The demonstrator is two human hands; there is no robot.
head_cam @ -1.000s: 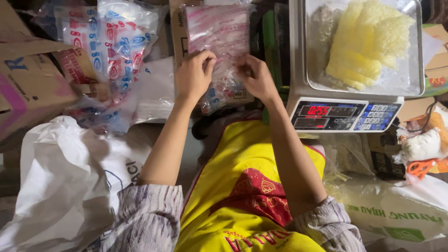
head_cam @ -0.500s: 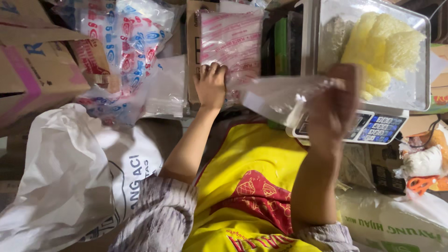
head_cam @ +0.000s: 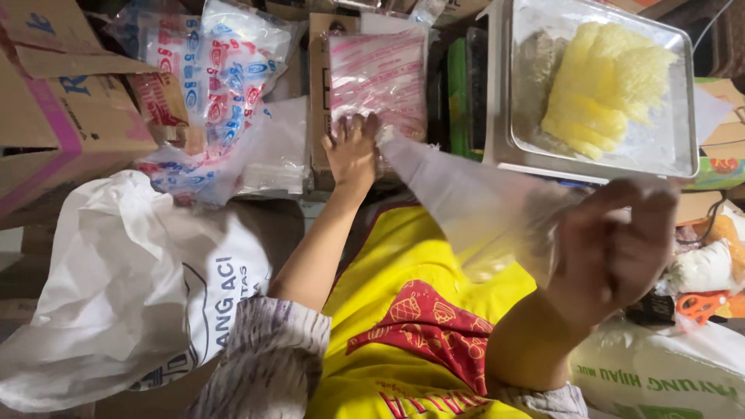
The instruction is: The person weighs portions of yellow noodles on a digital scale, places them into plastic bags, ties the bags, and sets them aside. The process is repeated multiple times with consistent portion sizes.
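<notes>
Clear plastic bag (head_cam: pixel 481 209) stretched diagonally between our hands: left hand (head_cam: pixel 353 151) lay flat on the pink-striped bag stack (head_cam: pixel 378 74), pinning one end; right hand (head_cam: pixel 621 244), nearer us, gripped the other end below the scale tray (head_cam: pixel 500 93).

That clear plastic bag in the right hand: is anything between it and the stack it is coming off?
Nothing visible. The clear bag stretches freely from the right hand to the bag stack, which the left hand presses down.

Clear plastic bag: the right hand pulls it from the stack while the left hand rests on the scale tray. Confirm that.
Not quite. The head view shows the left hand pressing on the stack of bags, not the scale tray. The right hand does hold the clear plastic bag.
</notes>
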